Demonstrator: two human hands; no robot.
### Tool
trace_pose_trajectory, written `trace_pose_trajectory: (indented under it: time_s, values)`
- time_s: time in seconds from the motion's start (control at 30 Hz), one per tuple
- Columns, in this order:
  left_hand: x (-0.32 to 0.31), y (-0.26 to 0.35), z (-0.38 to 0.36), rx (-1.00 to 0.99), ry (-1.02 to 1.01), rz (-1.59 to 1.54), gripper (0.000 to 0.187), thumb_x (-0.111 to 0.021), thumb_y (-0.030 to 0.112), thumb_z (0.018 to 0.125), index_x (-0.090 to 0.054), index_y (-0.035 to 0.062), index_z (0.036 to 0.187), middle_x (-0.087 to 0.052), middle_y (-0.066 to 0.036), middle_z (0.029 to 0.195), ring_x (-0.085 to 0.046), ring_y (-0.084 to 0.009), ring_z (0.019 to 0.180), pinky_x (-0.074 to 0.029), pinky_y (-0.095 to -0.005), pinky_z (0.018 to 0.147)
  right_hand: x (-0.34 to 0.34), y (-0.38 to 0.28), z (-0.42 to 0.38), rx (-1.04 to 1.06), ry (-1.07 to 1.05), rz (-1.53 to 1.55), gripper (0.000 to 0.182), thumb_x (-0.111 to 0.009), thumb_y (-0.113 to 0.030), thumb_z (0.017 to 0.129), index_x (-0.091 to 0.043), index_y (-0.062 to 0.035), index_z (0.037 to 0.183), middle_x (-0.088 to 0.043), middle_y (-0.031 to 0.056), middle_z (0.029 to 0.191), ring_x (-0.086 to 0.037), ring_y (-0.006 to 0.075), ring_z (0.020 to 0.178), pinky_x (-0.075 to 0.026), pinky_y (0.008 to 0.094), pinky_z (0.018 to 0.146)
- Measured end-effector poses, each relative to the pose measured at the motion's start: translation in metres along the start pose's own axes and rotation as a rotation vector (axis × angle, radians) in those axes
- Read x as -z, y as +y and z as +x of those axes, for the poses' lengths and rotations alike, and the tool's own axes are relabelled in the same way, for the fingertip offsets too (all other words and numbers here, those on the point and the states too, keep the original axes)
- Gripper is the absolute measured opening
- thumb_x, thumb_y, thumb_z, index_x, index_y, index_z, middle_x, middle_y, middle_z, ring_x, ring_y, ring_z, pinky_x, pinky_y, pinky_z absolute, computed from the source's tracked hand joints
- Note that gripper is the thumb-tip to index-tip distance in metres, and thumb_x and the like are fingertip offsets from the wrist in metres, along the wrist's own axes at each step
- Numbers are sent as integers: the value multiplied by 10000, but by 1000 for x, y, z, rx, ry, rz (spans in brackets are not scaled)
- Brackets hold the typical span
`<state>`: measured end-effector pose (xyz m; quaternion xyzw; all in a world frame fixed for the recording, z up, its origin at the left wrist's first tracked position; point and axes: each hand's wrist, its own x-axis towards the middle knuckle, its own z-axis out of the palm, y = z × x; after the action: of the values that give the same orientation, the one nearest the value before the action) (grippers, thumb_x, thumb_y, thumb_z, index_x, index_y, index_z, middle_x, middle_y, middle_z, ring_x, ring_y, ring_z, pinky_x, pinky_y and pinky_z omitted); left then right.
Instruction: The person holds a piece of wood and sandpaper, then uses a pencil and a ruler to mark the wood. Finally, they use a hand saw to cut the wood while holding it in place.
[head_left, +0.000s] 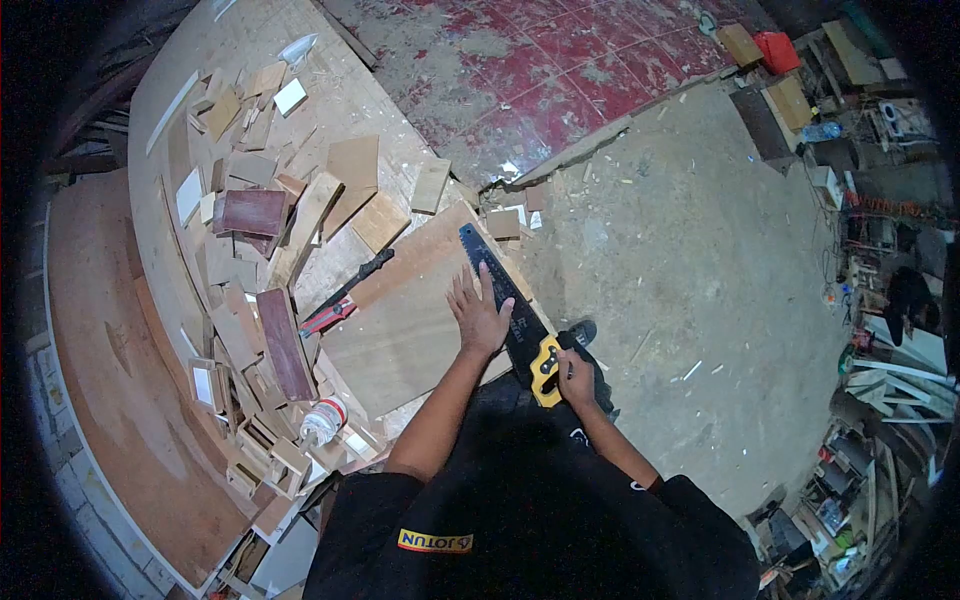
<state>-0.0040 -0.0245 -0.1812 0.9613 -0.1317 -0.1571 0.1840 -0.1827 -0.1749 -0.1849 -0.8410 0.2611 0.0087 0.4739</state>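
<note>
A hand saw with a dark blade (507, 308) and a yellow handle lies along the right edge of a flat wooden board (395, 330). My right hand (576, 380) is wrapped round the saw's yellow handle (546, 372). Fingers spread, my left hand (481, 312) rests on the board, its thumb side close against the saw blade. Whether the teeth are in the wood cannot be made out. To the left of that hand, a red and black tool (328, 317) and a black-handled tool (377, 263) lie at the board's left edge.
Many wood offcuts (307, 228) clutter the worktable on the left, with a maroon-faced piece (285, 345) and a white container (324, 420) among them. A concrete floor (680, 260) with scraps spreads to the right. Red tiles (540, 70) lie beyond. Piled materials (900, 340) line the far right.
</note>
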Motion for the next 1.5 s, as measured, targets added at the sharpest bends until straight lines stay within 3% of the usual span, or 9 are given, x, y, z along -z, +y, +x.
trace_pose_trajectory:
  time_s: [0.17,0.23,0.37,0.43,0.77,1.5]
  values:
    - [0,0,1,11,-23,8,855,-549,470,912,-111,95,1543,-59,-262,1560,-58,-491,1421,-44,-653,1122,2,-5,0,12,15,-13,220,-541,-210,968,-640,-16,931,-644,221,810,-658,397,784,-506,419,647]
    - [0,0,1,10,-21,9,855,-545,473,913,-108,96,1543,-57,-263,1559,-55,-491,1422,-44,-655,1121,6,-10,1,-108,-67,-27,281,-522,-221,977,-661,23,979,-664,249,881,-667,403,872,-517,421,757]
    - [-1,1,0,5,-9,0,864,-550,462,913,-95,85,1542,-56,-270,1555,-49,-494,1421,-42,-670,1112,5,-5,0,-84,-51,-10,280,-522,-220,976,-661,22,981,-666,247,886,-665,404,876,-518,419,764]
    - [-2,0,0,6,-11,-11,871,-557,451,911,-88,73,1540,-58,-273,1554,-46,-497,1421,-41,-677,1107,0,5,0,9,-10,-39,235,-542,-214,967,-659,-10,958,-671,208,849,-675,373,798,-521,405,682]
    - [-6,-5,-1,-19,-9,-71,881,-565,406,913,-68,15,1526,-35,-277,1559,-33,-505,1420,-12,-681,1103,1,3,-1,-37,-33,-4,230,-544,-188,959,-676,0,952,-670,220,856,-676,371,815,-524,406,716]
    - [-2,-5,-1,-8,-45,-80,871,-566,387,917,-72,1,1521,-38,-270,1564,-25,-500,1427,-5,-670,1110,1,0,-2,-15,-37,13,205,-546,-172,951,-661,-2,957,-668,211,871,-675,372,847,-525,401,718]
